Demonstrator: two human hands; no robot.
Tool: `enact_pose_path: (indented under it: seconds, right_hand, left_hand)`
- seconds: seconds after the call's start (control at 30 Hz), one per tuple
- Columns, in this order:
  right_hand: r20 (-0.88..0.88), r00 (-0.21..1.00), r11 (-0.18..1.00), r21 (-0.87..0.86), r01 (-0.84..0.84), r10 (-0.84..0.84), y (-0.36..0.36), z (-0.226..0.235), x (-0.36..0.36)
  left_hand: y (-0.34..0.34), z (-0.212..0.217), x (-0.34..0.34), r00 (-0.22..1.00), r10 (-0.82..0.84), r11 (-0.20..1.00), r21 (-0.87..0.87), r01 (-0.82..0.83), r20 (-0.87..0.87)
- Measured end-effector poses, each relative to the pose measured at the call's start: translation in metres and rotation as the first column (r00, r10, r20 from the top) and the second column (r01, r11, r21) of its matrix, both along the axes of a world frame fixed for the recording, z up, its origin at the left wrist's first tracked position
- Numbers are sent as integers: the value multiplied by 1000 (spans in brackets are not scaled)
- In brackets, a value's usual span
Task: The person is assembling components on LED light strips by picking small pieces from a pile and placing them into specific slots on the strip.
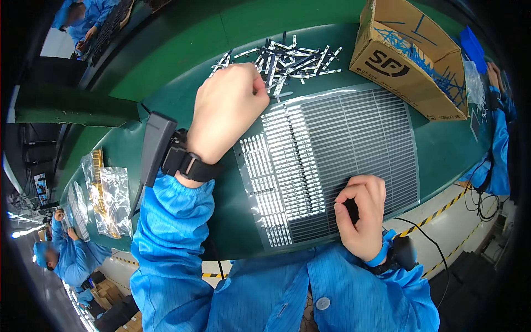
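My left hand (229,105) is curled closed at the near left side of a loose pile of short black-and-white strips (296,60). Its fingertips are turned away, so whatever they hold is hidden. Over the lower right of a dark striped sheet (365,127), my right hand (362,216) has its fingers bent in and the thumb near the forefinger. I cannot make out anything in that pinch. Rows of white strips with small dark marks (296,160) cover the middle left of the sheet. Another column of such strips (260,171) lies along its left edge.
A cardboard box (409,74) holding blue thin pieces stands at the far right, with a blue bin (473,50) beyond. Clear plastic bags (113,196) with a yellow strip lie at the left. Other people in blue work at the left, upper left and right.
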State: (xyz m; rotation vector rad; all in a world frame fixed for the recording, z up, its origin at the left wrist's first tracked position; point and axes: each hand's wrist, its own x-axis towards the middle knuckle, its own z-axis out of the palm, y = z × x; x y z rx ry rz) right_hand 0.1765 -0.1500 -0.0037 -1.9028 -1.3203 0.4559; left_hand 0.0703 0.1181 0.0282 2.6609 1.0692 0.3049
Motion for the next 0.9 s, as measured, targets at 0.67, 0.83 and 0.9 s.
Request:
enact_pose_path:
  seconds: [0.67, 0.83, 0.9]
  right_hand:
    - [-441, 880, 983, 135, -128, 175, 40, 62, 27]
    - [-406, 893, 979, 123, -159, 196, 39, 64, 28]
    - [-386, 895, 974, 125, -188, 223, 42, 65, 29]
  left_hand:
    - [-82, 61, -42, 905, -163, 684, -617, 390, 393]
    - [-83, 59, -42, 892, -221, 701, -572, 426, 394]
    - [-81, 59, -41, 893, -223, 701, -572, 426, 391]
